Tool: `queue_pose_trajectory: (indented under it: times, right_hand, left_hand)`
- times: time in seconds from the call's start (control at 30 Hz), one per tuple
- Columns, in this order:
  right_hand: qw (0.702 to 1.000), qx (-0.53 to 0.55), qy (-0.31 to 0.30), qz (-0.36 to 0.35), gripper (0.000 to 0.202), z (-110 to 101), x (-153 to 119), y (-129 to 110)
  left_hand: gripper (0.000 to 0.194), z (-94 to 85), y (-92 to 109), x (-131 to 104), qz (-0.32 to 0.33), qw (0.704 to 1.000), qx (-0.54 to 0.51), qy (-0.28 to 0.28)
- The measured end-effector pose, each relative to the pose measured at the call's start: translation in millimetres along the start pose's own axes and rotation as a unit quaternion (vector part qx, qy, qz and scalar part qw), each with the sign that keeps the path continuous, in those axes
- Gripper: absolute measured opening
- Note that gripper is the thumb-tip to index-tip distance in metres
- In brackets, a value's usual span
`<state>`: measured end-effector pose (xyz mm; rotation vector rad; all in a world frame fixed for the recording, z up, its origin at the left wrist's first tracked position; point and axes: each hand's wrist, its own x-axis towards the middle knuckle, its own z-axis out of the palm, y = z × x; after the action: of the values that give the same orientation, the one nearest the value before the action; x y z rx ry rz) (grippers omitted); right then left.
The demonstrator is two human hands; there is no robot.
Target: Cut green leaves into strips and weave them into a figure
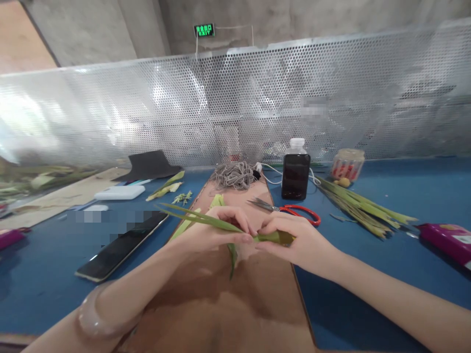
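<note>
Pinching a green leaf (pixel 211 220) in left hand (pixel 215 236) and right hand (pixel 294 240), close together — above a brown board (pixel 221 314) on the blue worktop (pixel 353 321), near red-handled scissors (pixel 275 208).

Left hand (pixel 218 237), right hand (pixel 304 241), fingers (pixel 273 224) bent

Wall (pixel 331 19): grey, concrete-like, mottled; vertical edges at upper left. Panel (pixel 22 34): 1, flat, orange-tan, dark-edged, far upper left corner. Exit sign (pixel 203 30): 1, lit green lettering on dark ground, 2 scripts, "EXIT" legible; thin pale cable (pixel 252 35) running to its right. Screen (pixel 265 98): metal, silver, perforated with small round holes, standing across the full width behind the counter (pixel 437 189); blurred shapes on or through it, which unclear. Counter: blue top. Light: pale, strongest on the screen's left, with scattered bright glints.
</note>
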<state>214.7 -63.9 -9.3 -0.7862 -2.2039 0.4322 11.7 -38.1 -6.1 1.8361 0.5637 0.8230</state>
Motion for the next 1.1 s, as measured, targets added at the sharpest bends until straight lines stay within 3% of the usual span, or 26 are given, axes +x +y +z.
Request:
queue_pose_trajectory:
  times: [0.37,0.6,0.83,0.93,1.1]
  right_hand:
    - [0.996,0.042,-0.001,0.073,0.007,-0.7,-0.2,-2.6]
    - [0.984,0.090,0.000,0.155,0.019,0.7,0.5,-5.7]
    - [0.982,0.092,0.033,0.163,0.010,-2.3,1.2,-4.8]
    - [0.982,0.094,0.054,0.157,0.009,-2.4,1.5,-3.6]
    - [0.982,0.102,0.058,0.151,0.010,-0.8,1.7,-1.0]
  left_hand:
    - [0.004,3.4,7.1,-1.8,-0.029,0.999,-0.011,0.012]
    - [0.006,0.8,-1.6,0.0,0.041,0.999,0.017,0.003]
    - [0.013,-2.9,-6.5,1.7,0.009,0.998,-0.056,0.026]
    - [0.013,-2.0,-11.1,2.8,0.018,0.994,-0.082,0.063]
    - [0.013,1.8,-8.3,2.5,0.030,0.995,-0.080,0.059]
